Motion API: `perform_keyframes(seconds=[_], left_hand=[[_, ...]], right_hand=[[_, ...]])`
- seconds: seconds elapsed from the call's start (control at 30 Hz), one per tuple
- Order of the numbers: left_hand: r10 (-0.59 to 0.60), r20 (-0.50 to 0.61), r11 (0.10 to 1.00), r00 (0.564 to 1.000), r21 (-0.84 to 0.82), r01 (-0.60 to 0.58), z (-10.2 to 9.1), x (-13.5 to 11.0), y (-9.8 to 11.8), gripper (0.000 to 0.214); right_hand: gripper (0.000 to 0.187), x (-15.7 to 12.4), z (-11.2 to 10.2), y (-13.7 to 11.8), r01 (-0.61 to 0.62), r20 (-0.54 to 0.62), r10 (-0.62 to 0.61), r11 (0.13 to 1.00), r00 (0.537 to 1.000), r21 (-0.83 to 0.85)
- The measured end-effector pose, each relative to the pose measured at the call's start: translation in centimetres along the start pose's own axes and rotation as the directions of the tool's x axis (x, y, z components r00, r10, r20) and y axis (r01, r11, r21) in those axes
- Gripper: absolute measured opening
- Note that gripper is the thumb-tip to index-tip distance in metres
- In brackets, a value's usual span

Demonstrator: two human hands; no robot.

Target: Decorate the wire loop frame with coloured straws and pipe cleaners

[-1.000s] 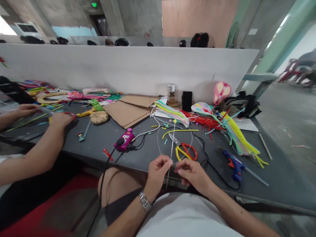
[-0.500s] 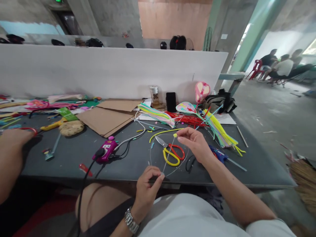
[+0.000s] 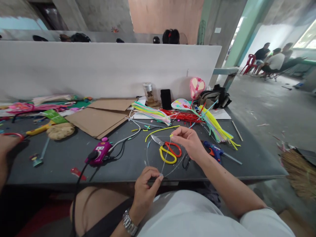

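Note:
A thin, pale wire loop (image 3: 147,153) with a straight wire (image 3: 165,156) across its middle is stretched between my hands over the table. My left hand (image 3: 146,187), a metal watch on its wrist, pinches the wire's lower end. At the upper end, my right hand (image 3: 189,141) closes thumb and forefinger beside a small yellow piece (image 3: 171,135) on the frame. Scissors (image 3: 170,154) with a yellow and a red handle lie beneath the loop, blades parted. A yellow pipe cleaner (image 3: 158,130) curves behind them. Right of my right hand rests a blue glue gun (image 3: 214,152).
A purple power socket (image 3: 100,154) with cables sits left of my hands. Behind are cardboard sheets (image 3: 98,120), pipe-cleaner bundles (image 3: 150,112), a jar (image 3: 148,93), a phone (image 3: 166,99) and a heart-shaped craft (image 3: 197,88). Another person's hand (image 3: 8,143) reaches in at far left.
The camera view has turned slightly right, shifting the scene leftward. Both my hands keep their pinch on the wire frame. The other person's arm shows less at the left edge.

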State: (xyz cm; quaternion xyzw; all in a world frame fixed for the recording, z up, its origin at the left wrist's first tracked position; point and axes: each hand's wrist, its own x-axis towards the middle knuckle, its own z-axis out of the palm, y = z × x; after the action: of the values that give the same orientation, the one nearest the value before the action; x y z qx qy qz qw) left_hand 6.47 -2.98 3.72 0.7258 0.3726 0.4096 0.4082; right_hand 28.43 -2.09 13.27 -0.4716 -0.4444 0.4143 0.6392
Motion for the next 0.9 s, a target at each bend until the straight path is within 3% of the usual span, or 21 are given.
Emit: perform_keyframes(seconds=[0.1,0.23,0.4,0.5,0.63,0.9], left_hand=[[-0.048,0.004,0.998,0.999,-0.032,0.048,0.1,-0.1,0.0,0.021],[-0.205,0.043,0.967,0.978,-0.148,0.209,0.1,0.0,0.2,0.025],[-0.443,0.170,0.813,0.880,-0.338,0.474,0.0,0.3,0.8,0.032],[-0.519,0.225,0.706,0.825,-0.432,0.561,0.0,0.3,0.6,0.038],[-0.549,0.165,0.681,0.820,-0.480,0.553,0.2,0.2,0.0,0.041],[-0.484,0.053,0.784,0.874,-0.417,0.460,0.1,0.2,-0.4,0.034]], right_hand=[[0.030,0.0,-0.1,-0.1,0.003,-0.004,-0.003,1.000,1.000,0.017],[0.023,0.2,-0.4,-0.2,0.014,-0.008,-0.014,0.999,1.000,0.044],[0.030,0.5,-0.5,0.1,0.022,-0.029,-0.022,1.000,0.999,0.017],[0.035,0.7,-0.5,0.5,0.019,-0.035,-0.019,1.000,0.999,-0.005],[0.036,0.9,-0.3,0.8,0.039,-0.027,-0.040,0.999,0.999,-0.027],[0.027,1.6,-0.2,1.2,0.015,-0.014,-0.015,1.000,1.000,0.008]])
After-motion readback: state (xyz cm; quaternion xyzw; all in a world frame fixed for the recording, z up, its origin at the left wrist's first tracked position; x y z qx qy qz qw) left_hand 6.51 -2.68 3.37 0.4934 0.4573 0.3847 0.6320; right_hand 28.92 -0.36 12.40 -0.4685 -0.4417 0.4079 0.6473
